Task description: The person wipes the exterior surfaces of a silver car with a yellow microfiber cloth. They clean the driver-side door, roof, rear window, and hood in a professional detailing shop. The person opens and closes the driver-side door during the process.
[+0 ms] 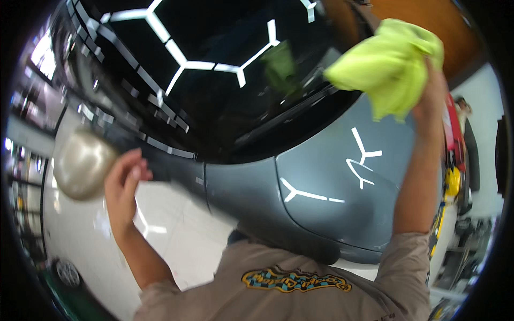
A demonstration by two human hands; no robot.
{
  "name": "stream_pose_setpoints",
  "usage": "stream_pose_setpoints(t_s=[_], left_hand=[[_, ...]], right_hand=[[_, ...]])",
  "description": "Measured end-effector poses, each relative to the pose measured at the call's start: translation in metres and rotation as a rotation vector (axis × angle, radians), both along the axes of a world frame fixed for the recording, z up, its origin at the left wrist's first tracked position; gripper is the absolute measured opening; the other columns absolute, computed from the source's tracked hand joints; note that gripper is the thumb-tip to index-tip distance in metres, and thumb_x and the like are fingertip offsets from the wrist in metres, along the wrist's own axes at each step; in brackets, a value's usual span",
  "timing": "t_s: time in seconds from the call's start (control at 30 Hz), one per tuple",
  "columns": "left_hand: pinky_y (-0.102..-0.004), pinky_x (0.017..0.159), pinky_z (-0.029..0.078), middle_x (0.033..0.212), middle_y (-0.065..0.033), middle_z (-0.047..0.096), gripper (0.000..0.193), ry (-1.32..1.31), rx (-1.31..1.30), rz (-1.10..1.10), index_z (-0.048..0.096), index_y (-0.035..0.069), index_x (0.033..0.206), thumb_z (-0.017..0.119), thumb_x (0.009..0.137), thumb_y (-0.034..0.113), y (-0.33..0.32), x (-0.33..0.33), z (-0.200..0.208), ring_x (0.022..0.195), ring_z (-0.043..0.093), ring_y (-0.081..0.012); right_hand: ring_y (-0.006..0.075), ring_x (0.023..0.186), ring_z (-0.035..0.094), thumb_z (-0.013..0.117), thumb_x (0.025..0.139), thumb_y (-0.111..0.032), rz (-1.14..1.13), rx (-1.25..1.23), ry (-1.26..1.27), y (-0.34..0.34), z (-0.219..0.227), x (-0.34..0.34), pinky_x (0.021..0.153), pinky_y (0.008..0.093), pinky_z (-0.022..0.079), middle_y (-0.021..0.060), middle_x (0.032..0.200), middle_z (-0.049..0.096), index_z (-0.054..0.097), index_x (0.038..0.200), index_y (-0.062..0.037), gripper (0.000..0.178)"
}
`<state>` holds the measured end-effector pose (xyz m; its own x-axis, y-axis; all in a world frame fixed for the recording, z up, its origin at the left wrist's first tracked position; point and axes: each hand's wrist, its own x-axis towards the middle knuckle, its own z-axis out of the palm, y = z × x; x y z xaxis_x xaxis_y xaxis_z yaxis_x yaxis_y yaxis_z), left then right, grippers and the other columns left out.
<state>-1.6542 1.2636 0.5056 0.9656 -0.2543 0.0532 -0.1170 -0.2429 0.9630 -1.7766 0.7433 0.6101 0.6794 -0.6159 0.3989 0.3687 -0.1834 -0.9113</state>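
Observation:
A bright yellow-green cloth (393, 64) hangs bunched from my right hand (431, 99), which is closed on its right edge. The cloth is raised over the right end of the car's dark windshield (225, 112), next to the grey hood (337, 171). My left hand (126, 179) is at the left, beside the beige side mirror (84, 165). Its fingers are loosely bent and apart from the thumb, with nothing in them. Whether that hand touches the mirror I cannot tell. The mirror looks smeared by motion.
Bright hexagonal lights reflect in the glass and hood. My body stands close against the car's grey fender (238, 184). A pale glossy floor (182, 235) lies to the left, with a dark green car (72, 291) at lower left. Red and yellow equipment (452, 182) stands at the right.

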Motion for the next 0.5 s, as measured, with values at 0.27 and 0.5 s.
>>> stream_pose_setpoints(t_s=[0.27, 0.5], left_hand=[[-0.0421, 0.098, 0.041, 0.138, -0.0146, 0.044, 0.065, 0.146, -0.765, -0.127, 0.032, 0.002, 0.143, 0.053, 0.094, 0.039, -0.029, 0.003, -0.073, 0.123, 0.047, -0.0298], [-0.0457, 0.109, 0.026, 0.148, -0.0175, 0.028, 0.066, -0.234, -0.303, 0.328, 0.032, 0.005, 0.145, 0.058, 0.089, 0.027, -0.027, 0.039, -0.016, 0.135, 0.031, -0.0348]], right_hand=[[0.0431, 0.122, 0.045, 0.067, 0.08, -0.027, 0.931, -0.741, 0.05, 0.29, -0.075, 0.053, 0.102, 0.0464, 0.038, 0.026, 0.133, 0.044, 0.047, 0.128, -0.0003, 0.058], [0.0423, 0.133, 0.035, 0.059, 0.09, -0.029, 0.869, -0.936, -0.06, 0.268, -0.088, 0.018, 0.109, 0.0464, 0.032, 0.0292, 0.142, 0.033, 0.039, 0.135, 0.0033, 0.06]])
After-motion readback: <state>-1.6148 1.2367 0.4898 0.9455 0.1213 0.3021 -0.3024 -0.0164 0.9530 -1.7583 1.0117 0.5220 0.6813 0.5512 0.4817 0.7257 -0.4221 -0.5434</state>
